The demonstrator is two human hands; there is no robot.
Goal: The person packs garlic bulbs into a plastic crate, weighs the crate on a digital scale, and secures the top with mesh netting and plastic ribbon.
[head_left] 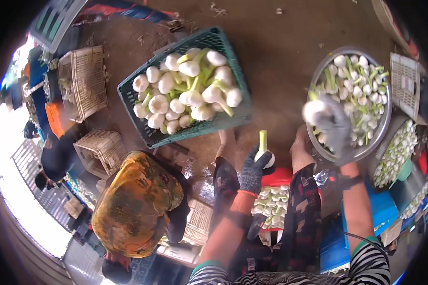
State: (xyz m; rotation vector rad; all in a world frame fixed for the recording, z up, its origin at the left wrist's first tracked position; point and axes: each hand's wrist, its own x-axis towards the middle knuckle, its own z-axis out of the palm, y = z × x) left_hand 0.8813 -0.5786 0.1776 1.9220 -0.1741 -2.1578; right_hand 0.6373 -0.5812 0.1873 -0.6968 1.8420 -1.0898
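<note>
My left hand (253,172), in a dark grey knit glove, is closed round a garlic bulb (262,138) whose trimmed green stem points up. Over the near left side of a round metal basin (387,111) is my right hand (336,128), also gloved and smeared by motion. Its fingers are closed on another garlic bulb (315,112), white and blurred. Many smaller bulbs with green stems (361,85) lie in the basin. Large garlic bulbs (190,97) are heaped in a green plastic crate (128,102) ahead on the left.
Between my legs stands a red container (277,176) with more bulbs. A person in a yellow-brown patterned top (138,204) sits close on my left. Pale crates (83,83) stand at far left, and another crate (404,85) is at right. Brown floor (280,71) lies between green crate and basin.
</note>
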